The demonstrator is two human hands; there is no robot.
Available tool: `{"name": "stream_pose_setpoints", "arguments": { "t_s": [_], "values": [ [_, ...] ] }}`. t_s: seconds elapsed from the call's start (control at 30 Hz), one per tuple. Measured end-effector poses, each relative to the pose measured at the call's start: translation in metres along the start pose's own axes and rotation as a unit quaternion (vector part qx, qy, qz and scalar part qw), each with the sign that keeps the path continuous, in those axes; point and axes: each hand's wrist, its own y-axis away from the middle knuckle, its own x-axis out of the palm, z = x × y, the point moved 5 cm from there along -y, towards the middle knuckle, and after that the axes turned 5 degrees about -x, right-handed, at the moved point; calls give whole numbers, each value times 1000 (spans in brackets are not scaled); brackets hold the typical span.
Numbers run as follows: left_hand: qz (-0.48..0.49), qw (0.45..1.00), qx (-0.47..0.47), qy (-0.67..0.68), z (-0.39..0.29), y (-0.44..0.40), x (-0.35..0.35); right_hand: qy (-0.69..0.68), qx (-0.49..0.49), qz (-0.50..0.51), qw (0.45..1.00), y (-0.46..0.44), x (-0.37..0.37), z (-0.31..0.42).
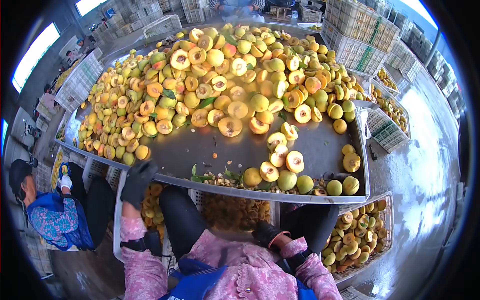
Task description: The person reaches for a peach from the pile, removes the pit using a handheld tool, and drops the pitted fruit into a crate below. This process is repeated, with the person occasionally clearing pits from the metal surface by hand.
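My left hand point(138, 184), in a dark glove, is at the front left edge of the metal table point(180, 152), above a crate with cut peach halves point(151, 207). Its fingers blend into one dark shape, so their pose is unclear. My right hand point(268, 233), in a black glove, is low between my knees, beside a crate of brownish pits or scraps point(230, 211). Its fingers look curled; whatever they hold is hidden. On the table lies a big heap of halved peaches point(215, 75), many with pit cavities showing. Several more peach halves point(280, 165) lie nearer me.
Pits and leaves point(225, 180) line the table's raised front rim. A full crate of peach halves point(357, 237) stands at my right, another crate point(387, 122) beyond it. A co-worker point(60, 210) sits at the left. Stacked crates point(357, 37) rise behind; the floor point(420, 185) looks wet.
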Motion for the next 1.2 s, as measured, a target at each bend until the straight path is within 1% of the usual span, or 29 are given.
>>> {"name": "stream_pose_setpoints", "arguments": {
  "t_s": [0.07,0.1,0.17,0.2,0.27,0.3,0.37,0.47,0.53,0.57,0.6,0.63,0.67,0.7,0.73,0.77,0.8,0.83,0.87,0.9,0.93,0.97,1.0,1.03,1.07,1.17,1.2],
  "values": [
    [15,992,-63,111,9,-43,48,-9,-22,-29,999,15,-21,21],
    [35,999,10,32,-17,-62,68,-12,-32,-44,998,19,-30,29],
    [68,997,26,0,-61,-99,115,-1,-16,-30,999,19,-29,24],
    [81,995,-30,46,-74,-116,136,5,-8,-22,1000,19,-28,21],
    [111,994,4,-20,-80,-147,177,33,-38,-22,998,18,-28,22],
    [107,991,62,-42,-71,-158,198,28,-29,-18,999,15,-26,18],
    [117,968,65,-212,-78,-160,217,18,-11,-12,1000,10,-21,10],
    [226,942,24,-246,-85,-155,226,-6,-2,-16,1000,7,-20,8],
    [286,937,14,-199,-68,-146,233,-8,8,2,1000,7,-19,9],
    [315,933,11,-176,-62,-139,236,24,-7,5,1000,8,-20,12],
    [312,939,-47,-134,-73,-123,227,56,-22,5,998,10,-24,19],
    [345,933,-100,2,-73,-111,226,60,-31,-12,998,13,-28,23],
    [368,907,-152,139,-71,-100,224,65,-39,-29,997,15,-31,27],
    [383,860,-200,273,-72,-89,222,42,-42,-62,996,17,-36,28],
    [386,829,-197,354,-77,-80,218,20,-46,-95,994,19,-41,31],
    [385,792,-192,434,-83,-69,213,70,-132,-135,980,25,-49,42],
    [380,749,-186,510,-90,-59,207,119,-217,-171,954,36,-58,52],
    [361,742,-183,534,-99,-46,198,23,-199,-202,959,51,-77,67],
    [342,734,-179,558,-112,-33,189,-76,-187,-236,951,67,-97,81],
    [322,726,-175,582,-115,-20,183,-145,-152,-184,960,75,-108,94],
    [317,757,-151,552,-106,-12,184,-213,-114,-133,961,80,-116,103],
    [309,786,-128,519,-106,-4,182,-223,-111,-132,959,83,-122,111],
    [317,703,-200,604,-107,8,184,-233,-109,-131,958,86,-128,119],
    [318,607,-268,677,-114,20,186,-242,-106,-130,956,89,-134,127],
    [303,600,-274,688,-115,29,189,-196,-143,-170,955,91,-141,136],
    [309,572,-271,710,-116,46,199,-150,-189,-221,945,90,-152,161],
    [298,530,-297,736,-101,52,206,-110,-196,-234,946,87,-147,157]
  ]
}}
